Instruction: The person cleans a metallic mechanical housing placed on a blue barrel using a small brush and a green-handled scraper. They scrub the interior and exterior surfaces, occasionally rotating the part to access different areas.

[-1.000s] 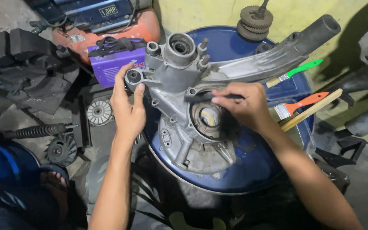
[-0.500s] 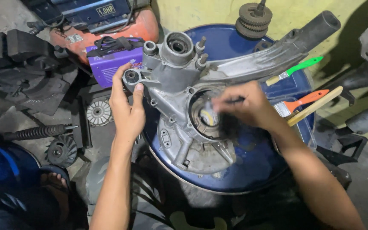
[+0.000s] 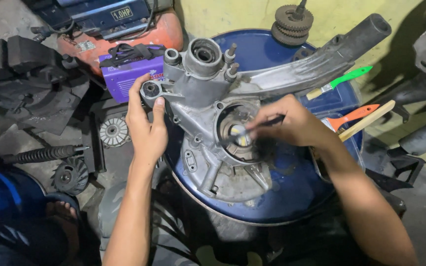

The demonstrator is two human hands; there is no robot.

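On top of the blue drum [image 3: 292, 197] lies the grey engine casing [image 3: 208, 118], flat, its long arm reaching up and right past the drum's rim. Left hand [image 3: 146, 130] rests on the casing's left edge; fingers wrap the round lug there, thumb on top, a firm grasp. Right hand [image 3: 297, 123] sits just right of the casing's round central opening; fingers pinched around a thin dark brush [image 3: 252, 129], whose pale tip touches the inside of that opening. Tip slightly blurred.

Right of the casing, on the drum: a green-handled paintbrush [image 3: 341, 80] lying against the casing's arm, an orange-handled paintbrush [image 3: 356, 116] and a bare wooden stick [image 3: 368, 119] just beside it, the two crossing. Above the casing, at the drum's far rim, a stack of gears [image 3: 292, 22]. Left of the casing, on the floor: a purple box with a black strap [image 3: 126, 74], an orange tank [image 3: 124, 37] behind it, a coil spring [image 3: 40, 155], a small finned wheel [image 3: 70, 175].
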